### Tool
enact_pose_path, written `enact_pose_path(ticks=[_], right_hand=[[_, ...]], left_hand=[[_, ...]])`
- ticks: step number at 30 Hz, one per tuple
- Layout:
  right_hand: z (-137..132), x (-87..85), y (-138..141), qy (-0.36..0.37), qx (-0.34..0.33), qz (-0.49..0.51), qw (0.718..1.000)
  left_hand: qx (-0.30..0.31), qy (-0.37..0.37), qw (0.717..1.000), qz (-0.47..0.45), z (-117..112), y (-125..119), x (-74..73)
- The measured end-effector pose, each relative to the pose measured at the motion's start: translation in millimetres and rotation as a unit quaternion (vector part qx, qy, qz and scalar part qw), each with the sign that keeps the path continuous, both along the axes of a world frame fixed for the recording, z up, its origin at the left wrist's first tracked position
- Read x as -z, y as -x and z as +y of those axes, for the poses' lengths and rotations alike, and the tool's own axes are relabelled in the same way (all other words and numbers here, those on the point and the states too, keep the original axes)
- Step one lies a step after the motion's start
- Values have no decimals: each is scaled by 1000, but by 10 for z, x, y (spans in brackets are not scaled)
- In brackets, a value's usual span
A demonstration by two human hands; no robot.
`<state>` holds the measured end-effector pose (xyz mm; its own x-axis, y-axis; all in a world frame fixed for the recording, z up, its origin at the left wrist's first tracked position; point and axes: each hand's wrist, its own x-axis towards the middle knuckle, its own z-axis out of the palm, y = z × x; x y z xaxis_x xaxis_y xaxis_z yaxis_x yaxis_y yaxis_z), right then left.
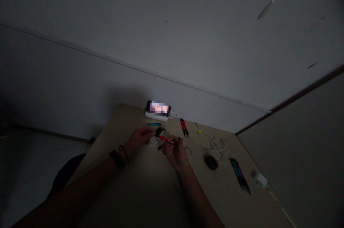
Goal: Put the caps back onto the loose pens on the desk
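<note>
Red pen [166,140] was held up over the table between the two hands, its long axis running roughly left to right and dipping slightly toward the right. The right hand [176,153] was the nearer to it, pinching the pen's right end in a narrow grip, while the left hand [139,140] reached in from the left, its fingers curled toward a small black piece [159,132] at the pen's left end. Whether that hand gripped the piece or only touched it could not be made out. Beneath the hands, thin white sticks [154,144] and a small green piece [160,146] lay on the pale wooden table [129,124], partly hidden by the fingers. A thin pale loop [188,151] sat just right of the right hand. Toward the far edge lay a blue pen [154,124] and two red-and-black pens [184,127], with a phone [158,107] resting on a white power strip [156,116]. Farther right were a tangled white cable [217,147], a black computer mouse [211,161], a bundle of dark pens [239,175] and a white plug [259,179]. A black wristband [116,159] circled the left wrist. Dim light and the small scale left the pen's tip and the black piece's shape hard to read
</note>
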<state>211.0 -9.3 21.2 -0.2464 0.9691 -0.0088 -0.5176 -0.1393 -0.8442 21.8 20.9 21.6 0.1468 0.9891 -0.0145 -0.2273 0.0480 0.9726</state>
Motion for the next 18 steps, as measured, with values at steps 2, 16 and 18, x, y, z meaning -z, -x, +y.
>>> enact_pose_path(ticks=[2,16,18], right_hand=[[-2,-2,2,-20,-13,-13,1000],[-25,-94,-50,21,-13,-13,1000],[1,-106,-67,30,24,5,999]], left_hand=[[13,4,1000,-6,3,-11,19],[24,-3,1000,-16,33,-19,60],[33,-6,999,-8,17,-32,68]])
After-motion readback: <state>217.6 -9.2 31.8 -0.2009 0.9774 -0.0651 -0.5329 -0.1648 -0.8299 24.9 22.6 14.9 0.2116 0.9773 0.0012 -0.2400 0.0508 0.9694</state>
